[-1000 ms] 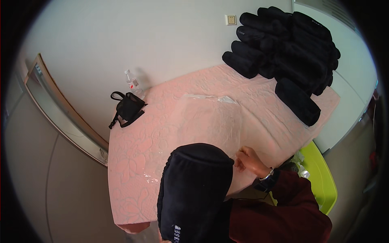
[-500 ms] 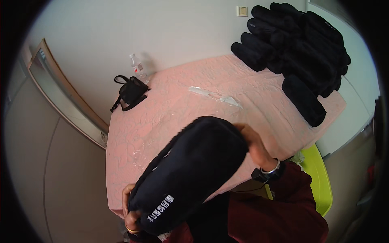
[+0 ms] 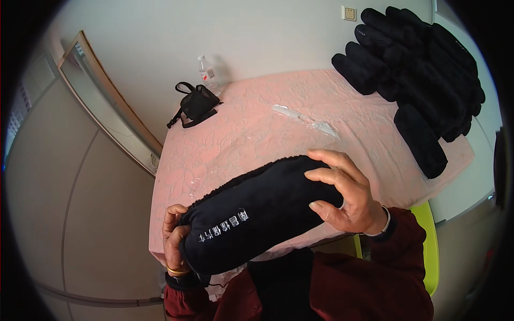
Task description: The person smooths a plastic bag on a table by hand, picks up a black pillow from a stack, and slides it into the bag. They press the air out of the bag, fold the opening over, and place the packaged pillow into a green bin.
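A plump black bolster cushion point(image 3: 262, 214), with white embroidered lettering on its front and a gathered edge along its top, is held up over the near side of the table. My left hand point(image 3: 175, 238) is closed round its left end, fingers curled over the fabric. At the other end my right hand point(image 3: 348, 195) grips it, with two fingers spread over the top and the thumb against the front. The cushion lies aslant, its right end higher.
A pink patterned cloth point(image 3: 241, 112) covers the table. Many similar black cushions point(image 3: 417, 75) are piled at the far right. A small black bag point(image 3: 197, 104), a plastic bottle point(image 3: 208, 72) and white plastic scraps point(image 3: 305, 120) lie farther back. A yellow-green bin point(image 3: 430, 251) stands at right.
The cushion has turned so its lettered side faces me and it lies more level. My right hand has moved from behind its far end to grip the right end from the front.
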A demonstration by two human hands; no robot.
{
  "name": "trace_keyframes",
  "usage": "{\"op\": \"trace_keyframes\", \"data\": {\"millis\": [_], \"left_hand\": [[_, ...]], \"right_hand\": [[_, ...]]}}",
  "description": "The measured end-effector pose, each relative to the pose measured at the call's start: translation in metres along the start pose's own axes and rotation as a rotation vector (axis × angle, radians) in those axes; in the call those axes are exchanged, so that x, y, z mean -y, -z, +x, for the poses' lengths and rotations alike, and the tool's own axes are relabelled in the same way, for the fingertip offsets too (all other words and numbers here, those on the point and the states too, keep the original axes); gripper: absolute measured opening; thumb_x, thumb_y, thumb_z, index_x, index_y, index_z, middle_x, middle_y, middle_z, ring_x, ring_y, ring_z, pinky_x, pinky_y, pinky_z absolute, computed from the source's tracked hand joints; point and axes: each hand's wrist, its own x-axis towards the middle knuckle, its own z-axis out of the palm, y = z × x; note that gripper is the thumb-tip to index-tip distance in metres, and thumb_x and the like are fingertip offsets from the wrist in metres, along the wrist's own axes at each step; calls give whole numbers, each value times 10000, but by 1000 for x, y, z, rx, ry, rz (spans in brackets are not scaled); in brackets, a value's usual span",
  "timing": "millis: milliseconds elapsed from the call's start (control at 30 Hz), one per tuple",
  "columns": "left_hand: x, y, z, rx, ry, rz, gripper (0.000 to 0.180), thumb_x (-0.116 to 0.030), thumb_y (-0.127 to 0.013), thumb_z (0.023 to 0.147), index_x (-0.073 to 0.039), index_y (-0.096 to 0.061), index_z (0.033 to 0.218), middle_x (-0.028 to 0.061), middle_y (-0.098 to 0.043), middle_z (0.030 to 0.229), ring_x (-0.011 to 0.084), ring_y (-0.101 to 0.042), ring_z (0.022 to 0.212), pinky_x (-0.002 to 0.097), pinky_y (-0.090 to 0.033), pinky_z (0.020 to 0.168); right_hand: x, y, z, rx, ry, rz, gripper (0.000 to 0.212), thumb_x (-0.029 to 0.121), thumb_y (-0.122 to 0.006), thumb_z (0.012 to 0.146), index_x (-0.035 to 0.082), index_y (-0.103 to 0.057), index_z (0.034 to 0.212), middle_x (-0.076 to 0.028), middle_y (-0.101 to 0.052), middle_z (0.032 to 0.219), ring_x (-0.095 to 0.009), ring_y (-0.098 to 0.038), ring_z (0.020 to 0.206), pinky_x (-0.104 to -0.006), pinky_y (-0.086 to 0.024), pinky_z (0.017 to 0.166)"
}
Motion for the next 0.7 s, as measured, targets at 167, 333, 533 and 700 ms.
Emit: {"op": "trace_keyframes", "data": {"millis": [167, 333, 533, 700], "left_hand": [[24, 36, 18, 26, 116, 272, 351, 11, -591, 851, -4, -594, 1201, 90, -652, 1113, 168, -630, 988, 257, -489, 873], [11, 18, 5, -90, -3, 660, 325, -143, -612, 933, 27, -601, 1210, 144, -655, 1176, 231, -632, 1086, 344, -473, 976], [6, -55, 23, 406, -387, 1285, 766, -415, -808, 782, 11, -528, 1354, 256, -491, 1404, 409, -489, 1298, 461, -383, 1090], [27, -65, 25, 496, -382, 1759, 1103, -556, -853, 634, 3, -403, 1472, 277, -404, 1473, 436, -417, 1355, 510, -331, 1119]], "right_hand": [[-47, -28, -16, 324, -106, -157, 518, 240, -747, 858, -46, -572, 1254, -225, -530, 1371, -385, -522, 1257, -463, -406, 1079], [-53, -35, -27, 438, -123, -300, 655, 335, -753, 853, -31, -515, 1341, -236, -448, 1446, -421, -428, 1342, -517, -348, 1116], [-44, -60, 9, 486, 67, -320, 921, 492, -784, 782, -5, -404, 1458, -264, -352, 1499, -427, -318, 1425, -558, -295, 1134], [-68, -73, 10, 669, 62, -262, 1068, 606, -783, 722, 34, -343, 1508, -275, -347, 1499, -447, -343, 1400, -575, -263, 1153]]}}
